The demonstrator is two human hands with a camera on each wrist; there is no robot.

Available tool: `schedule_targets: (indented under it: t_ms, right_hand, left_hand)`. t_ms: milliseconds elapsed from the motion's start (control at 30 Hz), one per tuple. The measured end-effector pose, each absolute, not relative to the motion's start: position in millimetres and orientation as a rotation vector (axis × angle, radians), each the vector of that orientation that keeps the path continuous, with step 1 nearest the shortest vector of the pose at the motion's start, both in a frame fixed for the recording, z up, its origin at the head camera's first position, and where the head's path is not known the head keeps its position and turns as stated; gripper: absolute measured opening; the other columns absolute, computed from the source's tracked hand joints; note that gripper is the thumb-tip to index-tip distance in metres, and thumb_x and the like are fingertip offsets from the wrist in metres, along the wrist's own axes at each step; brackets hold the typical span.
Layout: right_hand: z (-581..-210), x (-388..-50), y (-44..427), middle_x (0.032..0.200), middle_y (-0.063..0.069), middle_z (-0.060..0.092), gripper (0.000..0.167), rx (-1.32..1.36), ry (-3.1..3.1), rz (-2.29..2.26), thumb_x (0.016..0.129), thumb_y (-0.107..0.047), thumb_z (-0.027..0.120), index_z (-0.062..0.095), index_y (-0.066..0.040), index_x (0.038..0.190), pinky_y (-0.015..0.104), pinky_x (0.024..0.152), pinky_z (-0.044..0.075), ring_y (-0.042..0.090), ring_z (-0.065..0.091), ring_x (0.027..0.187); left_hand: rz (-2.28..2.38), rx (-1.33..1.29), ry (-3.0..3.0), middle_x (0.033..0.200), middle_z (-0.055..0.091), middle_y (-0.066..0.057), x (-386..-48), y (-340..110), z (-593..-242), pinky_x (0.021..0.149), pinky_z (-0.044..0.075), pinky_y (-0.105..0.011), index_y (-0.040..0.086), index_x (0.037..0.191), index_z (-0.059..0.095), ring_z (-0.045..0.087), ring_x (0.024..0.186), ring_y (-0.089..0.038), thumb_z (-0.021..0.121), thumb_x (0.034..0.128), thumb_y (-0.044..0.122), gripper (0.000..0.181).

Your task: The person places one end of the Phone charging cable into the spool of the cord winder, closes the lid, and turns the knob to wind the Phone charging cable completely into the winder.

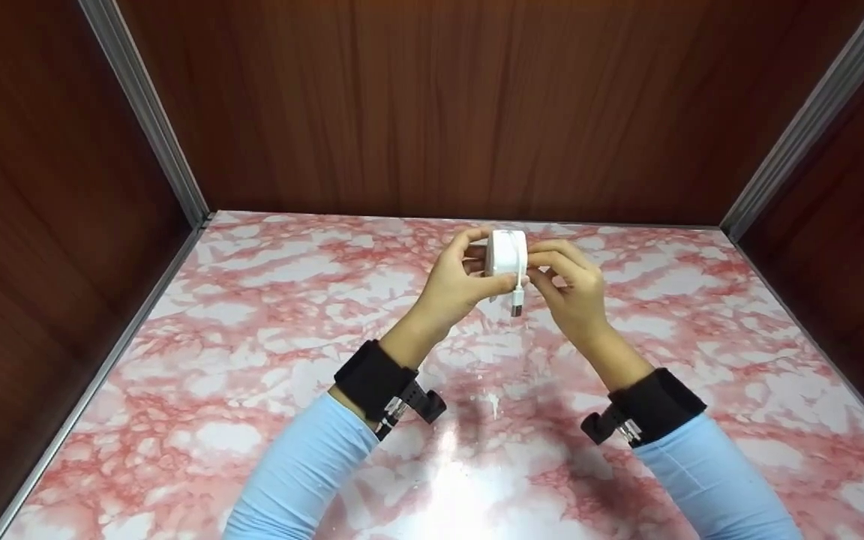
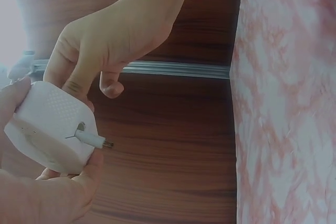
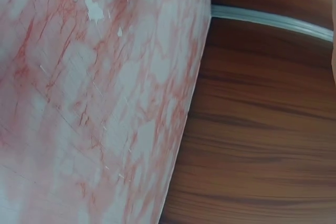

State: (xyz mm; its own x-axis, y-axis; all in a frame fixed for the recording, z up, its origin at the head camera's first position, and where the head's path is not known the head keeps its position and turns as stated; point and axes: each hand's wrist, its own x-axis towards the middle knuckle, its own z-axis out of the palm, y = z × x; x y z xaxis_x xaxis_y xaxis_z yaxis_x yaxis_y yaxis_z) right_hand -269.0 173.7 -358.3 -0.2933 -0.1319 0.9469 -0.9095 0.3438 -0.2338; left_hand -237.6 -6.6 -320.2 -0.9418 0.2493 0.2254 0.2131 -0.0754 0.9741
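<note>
The left hand is gripping a white block, its thumb and fingers closing from the block's left side. The right hand is holding its fingers bent and narrow, the tips touching the block's right side. The block is covering part of these tips in the left wrist view; whether they are pinching it or a smaller part, one cannot tell.

The block is being held above the table, between both hands. A white cable is running down its near face and ending in a metal-tipped plug, which is hanging below the left thumb. The cable's other end is not showing.

Black wrist straps are encircling both wrists. Blue sleeves are running off the lower edge of the head view. The right wrist view is showing only a sliver of skin, cut off at its right edge. Glare is washing out the table's near part. Wood panels are enclosing the table.
</note>
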Motion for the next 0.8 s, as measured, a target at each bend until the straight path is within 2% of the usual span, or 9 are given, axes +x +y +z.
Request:
schedule_targets:
  t_ms: [67,133,200,300,400,633,700,800]
  right_hand:
    - [-358.4,-268.5,173.4,0.089,0.016,0.068,0.007,0.952,-1.686,1.039,0.086,-0.004,0.070,0.069,0.002,0.084,0.009,0.067,0.046,0.007,0.062,0.085]
    - [-358.4,-268.2,173.1,0.089,0.016,0.068,0.006,0.957,-1.681,1.028,0.087,-0.003,0.069,0.068,0.002,0.084,0.011,0.066,0.047,0.010,0.063,0.083]
    - [-358.4,-268.0,173.0,0.088,0.016,0.068,0.003,0.962,-1.678,1.017,0.084,0.005,0.068,0.067,0.002,0.085,0.011,0.066,0.047,0.012,0.063,0.081]
    - [-358.5,-267.9,172.5,0.085,0.015,0.067,0.017,0.956,-1.675,1.023,0.077,0.017,0.066,0.067,0.002,0.085,0.011,0.065,0.046,0.012,0.061,0.076]
    - [-358.6,-265.9,170.1,0.083,0.014,0.065,0.021,0.930,-1.697,1.038,0.077,0.020,0.061,0.065,0.003,0.087,0.010,0.063,0.043,0.011,0.056,0.070]
    - [-356.9,-251.9,156.7,0.081,0.012,0.051,0.011,0.774,-1.869,1.060,0.090,0.011,0.053,0.056,0.002,0.095,0.018,0.052,0.033,0.006,0.038,0.061]
    - [-355.4,-247.6,154.2,0.081,0.011,0.049,0.010,0.715,-1.939,1.064,0.091,0.010,0.051,0.055,0.002,0.096,0.018,0.052,0.033,0.007,0.039,0.060]
    - [-353.0,-241.8,152.4,0.085,0.010,0.053,0.013,0.639,-2.035,1.107,0.089,0.012,0.048,0.054,0.003,0.097,0.016,0.054,0.039,0.010,0.048,0.064]
  left_hand:
    - [2.226,0.530,2.111,0.122,0.053,-0.016,-238.0,-5.8,-320.5,0.086,0.053,-0.030,0.004,0.137,0.044,0.057,0.109,-0.025,0.077,0.0752,0.007,0.070]
    - [2.236,0.530,2.104,0.122,0.053,-0.016,-238.3,-5.2,-320.5,0.087,0.053,-0.030,0.004,0.137,0.044,0.057,0.109,-0.025,0.077,0.0754,0.007,0.069]
    - [2.247,0.535,2.099,0.122,0.053,-0.016,-238.3,-4.7,-320.5,0.088,0.053,-0.030,0.004,0.136,0.044,0.057,0.109,-0.025,0.077,0.0755,0.005,0.069]
    - [2.253,0.559,2.082,0.121,0.053,-0.016,-238.0,-3.6,-320.9,0.088,0.053,-0.030,0.004,0.135,0.045,0.057,0.108,-0.025,0.077,0.0747,0.004,0.068]
    - [2.261,0.587,2.058,0.119,0.054,-0.016,-237.3,-2.5,-321.7,0.086,0.054,-0.030,0.003,0.134,0.046,0.058,0.106,-0.024,0.076,0.0742,0.003,0.067]
    - [2.296,0.612,2.028,0.118,0.055,-0.017,-238.6,-0.8,-324.2,0.081,0.055,-0.029,0.001,0.133,0.046,0.060,0.103,-0.022,0.074,0.0768,0.001,0.063]
    - [2.295,0.621,2.036,0.118,0.055,-0.017,-238.5,-1.1,-324.5,0.081,0.055,-0.029,0.001,0.133,0.046,0.059,0.103,-0.022,0.074,0.0763,0.000,0.063]
    - [2.288,0.623,2.051,0.117,0.054,-0.016,-238.0,-1.6,-325.1,0.081,0.054,-0.029,0.002,0.133,0.047,0.059,0.103,-0.023,0.075,0.0751,0.001,0.064]
